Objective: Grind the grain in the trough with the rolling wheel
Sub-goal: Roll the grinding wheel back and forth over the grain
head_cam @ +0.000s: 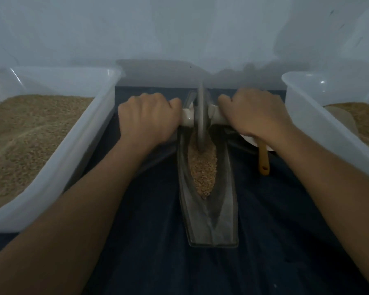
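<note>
A long, boat-shaped metal trough (226, 188) lies lengthwise on a dark blue cloth, running away from me. Tan grain (202, 169) fills its middle groove. A thin grey rolling wheel (200, 116) stands upright in the groove toward the far end, its lower edge in the grain. A pale axle handle (188, 118) passes through the wheel. My left hand (146, 118) grips the left end of the handle. My right hand (251, 113) grips the right end, hiding it.
A large translucent plastic bin (87, 133) holding tan grain stands at the left. A second bin (320, 124) with grain stands at the right. A yellow spoon handle (264, 160) and a white dish edge (249, 140) lie below my right wrist. A pale wall rises behind.
</note>
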A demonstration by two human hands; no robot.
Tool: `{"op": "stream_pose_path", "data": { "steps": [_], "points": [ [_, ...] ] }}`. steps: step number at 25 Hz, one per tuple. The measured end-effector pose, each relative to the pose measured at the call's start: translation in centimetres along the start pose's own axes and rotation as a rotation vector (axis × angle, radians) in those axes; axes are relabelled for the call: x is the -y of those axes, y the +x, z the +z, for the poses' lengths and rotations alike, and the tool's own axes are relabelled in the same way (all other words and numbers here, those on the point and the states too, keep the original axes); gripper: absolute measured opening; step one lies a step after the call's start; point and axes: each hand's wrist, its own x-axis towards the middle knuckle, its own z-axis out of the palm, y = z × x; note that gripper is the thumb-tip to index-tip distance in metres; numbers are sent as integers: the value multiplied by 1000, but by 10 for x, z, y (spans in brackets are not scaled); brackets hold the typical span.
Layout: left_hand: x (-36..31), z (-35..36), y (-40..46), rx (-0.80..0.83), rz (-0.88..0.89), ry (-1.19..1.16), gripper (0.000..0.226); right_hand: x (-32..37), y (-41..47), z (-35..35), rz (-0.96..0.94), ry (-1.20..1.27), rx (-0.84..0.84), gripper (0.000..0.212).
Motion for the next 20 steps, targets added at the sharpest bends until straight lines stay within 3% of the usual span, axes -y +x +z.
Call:
{"op": "stream_pose_path", "data": {
  "steps": [3,8,12,15,17,20],
  "points": [
    [0,-1,9,-11,3,-8,19,0,1,1,39,24,69,58],
    [-3,-12,-46,-52,88,-45,17,17,-63,-15,-24,-36,-242,55],
    [-6,-25,-82,-192,-79,-322,31,16,-105,-20,-116,-21,-340,52],
    [-9,-26,-79,-193,-89,-301,33,13,-99,-16,-116,-34,-364,52],
    [-6,-19,-59,-122,-38,-141,31,13,-79,-11,-79,-56,-341,55],
    [1,-1,-26,-38,70,1,19,6,-31,-3,-43,-53,-201,56]
  ]
}}
